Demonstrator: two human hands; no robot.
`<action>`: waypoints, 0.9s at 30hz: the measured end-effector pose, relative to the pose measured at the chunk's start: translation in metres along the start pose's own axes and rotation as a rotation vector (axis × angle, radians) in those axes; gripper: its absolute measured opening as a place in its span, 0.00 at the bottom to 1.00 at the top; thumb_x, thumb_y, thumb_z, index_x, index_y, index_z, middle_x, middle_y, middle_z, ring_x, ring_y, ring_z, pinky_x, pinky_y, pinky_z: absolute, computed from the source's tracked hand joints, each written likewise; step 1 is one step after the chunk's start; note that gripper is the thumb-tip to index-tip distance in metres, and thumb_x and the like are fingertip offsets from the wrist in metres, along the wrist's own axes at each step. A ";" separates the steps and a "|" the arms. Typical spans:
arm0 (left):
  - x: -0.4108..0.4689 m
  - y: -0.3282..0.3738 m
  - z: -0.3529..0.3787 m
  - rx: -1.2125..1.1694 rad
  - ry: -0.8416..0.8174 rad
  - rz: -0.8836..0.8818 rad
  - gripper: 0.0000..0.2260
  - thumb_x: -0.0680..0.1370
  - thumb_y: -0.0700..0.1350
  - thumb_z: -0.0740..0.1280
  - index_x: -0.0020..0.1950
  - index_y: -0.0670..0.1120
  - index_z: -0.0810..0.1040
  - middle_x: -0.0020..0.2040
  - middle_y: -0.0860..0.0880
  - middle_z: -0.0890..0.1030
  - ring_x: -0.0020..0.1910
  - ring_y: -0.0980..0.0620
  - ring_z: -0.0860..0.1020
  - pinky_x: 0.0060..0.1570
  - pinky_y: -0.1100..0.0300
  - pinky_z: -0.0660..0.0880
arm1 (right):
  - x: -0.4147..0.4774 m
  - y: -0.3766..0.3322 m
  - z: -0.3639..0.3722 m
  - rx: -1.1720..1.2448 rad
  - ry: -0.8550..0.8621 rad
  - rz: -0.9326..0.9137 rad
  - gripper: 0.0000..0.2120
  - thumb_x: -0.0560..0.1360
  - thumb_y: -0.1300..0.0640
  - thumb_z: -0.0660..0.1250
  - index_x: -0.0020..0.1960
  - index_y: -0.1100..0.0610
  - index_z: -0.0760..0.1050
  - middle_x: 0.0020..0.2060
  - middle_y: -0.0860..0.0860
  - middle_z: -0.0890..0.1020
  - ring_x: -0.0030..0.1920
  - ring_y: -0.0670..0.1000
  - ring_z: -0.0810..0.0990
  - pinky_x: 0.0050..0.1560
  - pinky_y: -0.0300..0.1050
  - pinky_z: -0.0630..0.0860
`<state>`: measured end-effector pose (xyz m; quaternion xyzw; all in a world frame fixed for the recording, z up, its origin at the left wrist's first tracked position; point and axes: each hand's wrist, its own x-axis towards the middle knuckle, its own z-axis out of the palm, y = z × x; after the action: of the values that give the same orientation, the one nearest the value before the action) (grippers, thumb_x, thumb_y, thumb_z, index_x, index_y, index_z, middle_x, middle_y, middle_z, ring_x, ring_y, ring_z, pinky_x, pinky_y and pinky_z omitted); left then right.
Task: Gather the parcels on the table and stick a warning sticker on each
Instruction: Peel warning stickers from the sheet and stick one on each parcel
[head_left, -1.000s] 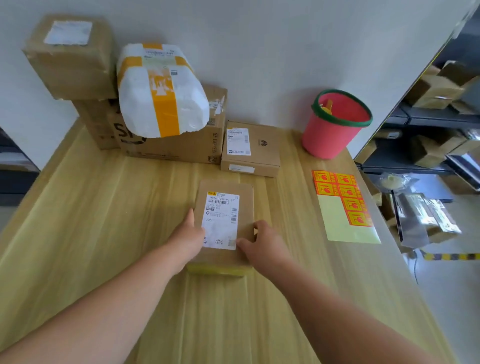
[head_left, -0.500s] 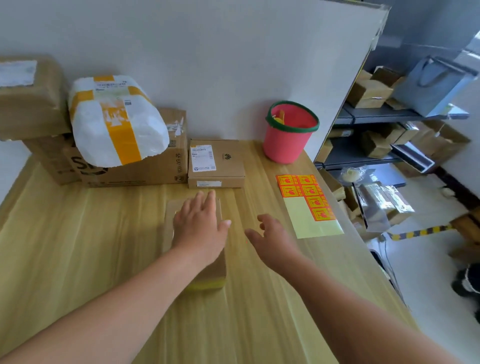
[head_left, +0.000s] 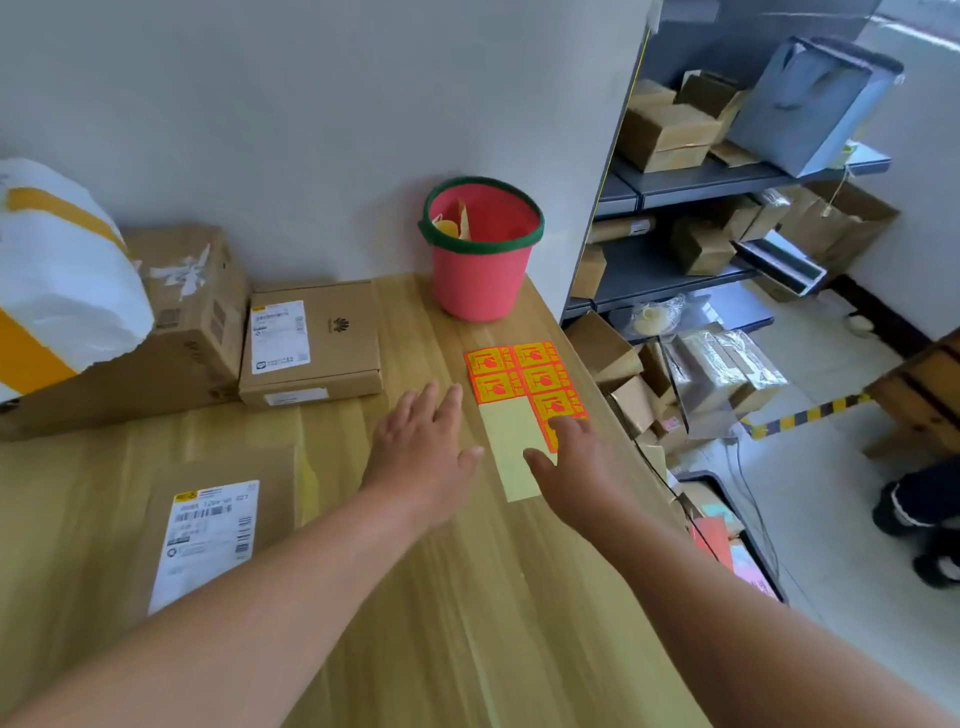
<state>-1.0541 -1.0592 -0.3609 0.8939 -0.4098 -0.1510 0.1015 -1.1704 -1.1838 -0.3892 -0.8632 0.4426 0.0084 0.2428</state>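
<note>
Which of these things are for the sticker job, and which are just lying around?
For the job:
sticker sheet
flat parcel
small brown box
big brown box
white and yellow bag
left hand and right hand, both reaching for the stickers

Just lying about:
red bucket
shelf boxes
blue bag

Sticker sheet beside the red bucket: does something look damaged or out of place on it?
Not damaged, but incomplete: the sticker sheet shows bare yellow backing in its near part, orange stickers only at the far end and right edge. The right hand touches the nearest one.
</note>
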 end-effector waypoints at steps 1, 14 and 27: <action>0.008 0.006 0.007 0.010 -0.026 0.003 0.31 0.81 0.57 0.54 0.78 0.49 0.43 0.79 0.47 0.45 0.78 0.46 0.45 0.75 0.50 0.47 | 0.008 0.010 0.000 -0.016 0.001 0.004 0.25 0.78 0.46 0.62 0.71 0.56 0.66 0.68 0.53 0.69 0.67 0.56 0.69 0.63 0.49 0.67; 0.082 0.047 0.103 0.142 -0.313 0.044 0.31 0.81 0.57 0.53 0.78 0.50 0.42 0.79 0.47 0.41 0.77 0.47 0.41 0.74 0.49 0.45 | 0.083 0.108 0.029 -0.031 -0.037 0.148 0.30 0.78 0.45 0.61 0.74 0.58 0.59 0.73 0.54 0.63 0.73 0.56 0.60 0.72 0.53 0.60; 0.056 0.078 0.143 0.187 -0.515 0.369 0.29 0.81 0.58 0.53 0.78 0.52 0.45 0.78 0.51 0.37 0.76 0.51 0.34 0.75 0.50 0.38 | 0.105 0.145 0.023 0.567 -0.024 0.519 0.10 0.77 0.48 0.65 0.54 0.52 0.72 0.42 0.49 0.81 0.39 0.54 0.83 0.44 0.57 0.82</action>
<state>-1.1250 -1.1607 -0.4813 0.7426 -0.5890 -0.3126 -0.0624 -1.2134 -1.3248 -0.4930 -0.6208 0.6283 -0.0429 0.4669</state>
